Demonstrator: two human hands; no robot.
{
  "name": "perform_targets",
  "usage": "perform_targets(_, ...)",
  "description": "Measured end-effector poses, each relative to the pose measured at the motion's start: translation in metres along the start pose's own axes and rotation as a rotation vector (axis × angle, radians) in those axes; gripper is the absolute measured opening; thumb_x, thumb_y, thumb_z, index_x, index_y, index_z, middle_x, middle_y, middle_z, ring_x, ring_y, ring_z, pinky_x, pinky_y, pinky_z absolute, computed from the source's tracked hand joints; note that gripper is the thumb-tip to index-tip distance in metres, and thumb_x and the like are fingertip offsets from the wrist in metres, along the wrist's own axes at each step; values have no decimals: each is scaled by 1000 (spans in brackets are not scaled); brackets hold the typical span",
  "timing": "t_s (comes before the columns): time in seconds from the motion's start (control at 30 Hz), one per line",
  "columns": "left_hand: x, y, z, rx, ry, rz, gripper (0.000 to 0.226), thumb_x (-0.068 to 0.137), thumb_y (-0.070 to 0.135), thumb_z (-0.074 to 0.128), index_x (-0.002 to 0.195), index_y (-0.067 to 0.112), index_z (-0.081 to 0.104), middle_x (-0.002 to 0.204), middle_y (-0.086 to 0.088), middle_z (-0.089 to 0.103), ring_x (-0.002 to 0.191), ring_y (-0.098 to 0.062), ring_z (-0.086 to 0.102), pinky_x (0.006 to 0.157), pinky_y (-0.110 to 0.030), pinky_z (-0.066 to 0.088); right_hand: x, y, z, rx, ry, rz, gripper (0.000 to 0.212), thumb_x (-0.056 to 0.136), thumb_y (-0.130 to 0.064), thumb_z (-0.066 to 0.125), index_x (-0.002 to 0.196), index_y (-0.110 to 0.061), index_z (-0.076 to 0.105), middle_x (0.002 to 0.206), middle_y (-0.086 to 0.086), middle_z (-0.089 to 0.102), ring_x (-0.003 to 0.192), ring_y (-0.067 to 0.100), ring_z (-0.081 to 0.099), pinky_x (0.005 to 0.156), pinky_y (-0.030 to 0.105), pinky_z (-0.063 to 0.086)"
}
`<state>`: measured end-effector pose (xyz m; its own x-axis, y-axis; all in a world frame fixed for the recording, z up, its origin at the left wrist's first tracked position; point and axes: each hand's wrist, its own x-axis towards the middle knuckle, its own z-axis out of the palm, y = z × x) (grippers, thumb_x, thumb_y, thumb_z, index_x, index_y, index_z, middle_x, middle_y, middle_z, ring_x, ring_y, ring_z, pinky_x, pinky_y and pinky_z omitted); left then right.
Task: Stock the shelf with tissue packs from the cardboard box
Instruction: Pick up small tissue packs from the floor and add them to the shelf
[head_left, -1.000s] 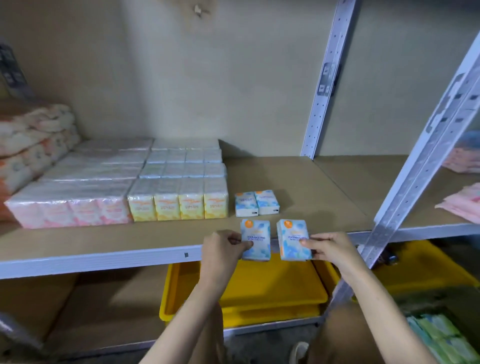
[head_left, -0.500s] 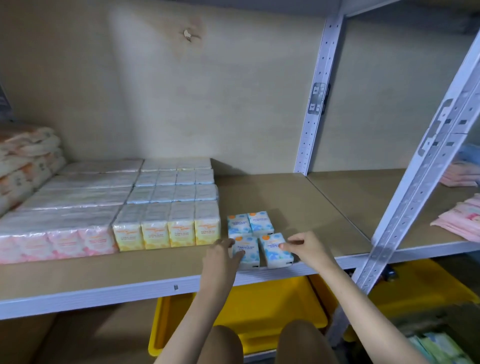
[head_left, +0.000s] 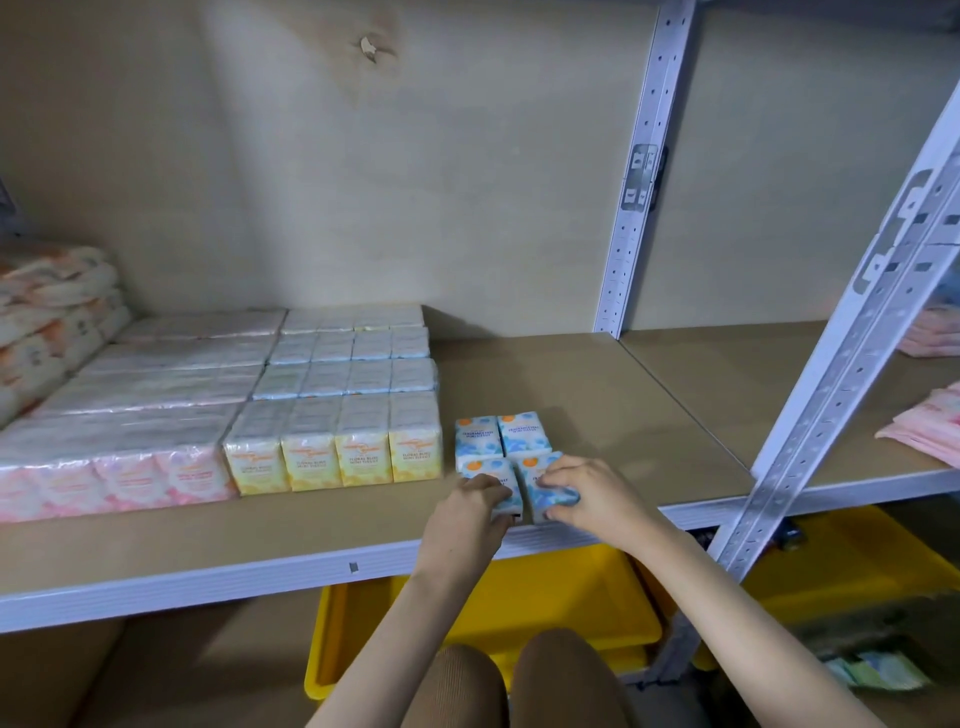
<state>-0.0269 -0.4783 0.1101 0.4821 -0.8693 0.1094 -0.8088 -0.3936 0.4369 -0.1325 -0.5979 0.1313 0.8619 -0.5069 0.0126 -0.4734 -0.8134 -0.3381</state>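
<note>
Hands (head_left: 530, 501) on upright blue packs (head_left: 540, 483)

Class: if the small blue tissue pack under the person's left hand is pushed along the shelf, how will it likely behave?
The small blue film-wrapped tissue pack looks soft, so it probably dents under the left hand. Its glossy wrap likely slides easily on the brown shelf board. Lying low, it seems unlikely to tip.

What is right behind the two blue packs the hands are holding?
Two more blue packs stand side by side there, then bare shelf board to the back wall. The hands hide the front packs' lower parts.
</note>
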Motion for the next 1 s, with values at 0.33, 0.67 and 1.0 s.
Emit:
perform_targets(0.33,7,-1,2,4,14,-12,37,93,21,53,130,15,55,138,3,52,125,-16,49,99,-29,43,8,-7,7,-27,38,-12,41,88,-23,60,128,-14,57,136,-3,52,124,16,49,96,23,39)
perform_targets(0.67,8,-2,1,12,8,-22,39,92,20,54,131,14,54,137,2,52,125,-18,49,99,-30,44,11,-8,3,-65,-6,-20,47,87,-23,61,133,-13,52,140,-2,47,127,15,45,96,22,38)
perform_targets(1.0,9,-4,-2,41,1,-14,41,92,21,54,132,14,52,138,1,51,126,-17,48,99,-30,44,13,-7,6,-97,4,-13,46,89,-23,58,133,-13,51,139,-2,47,125,15,46,94,22,38)
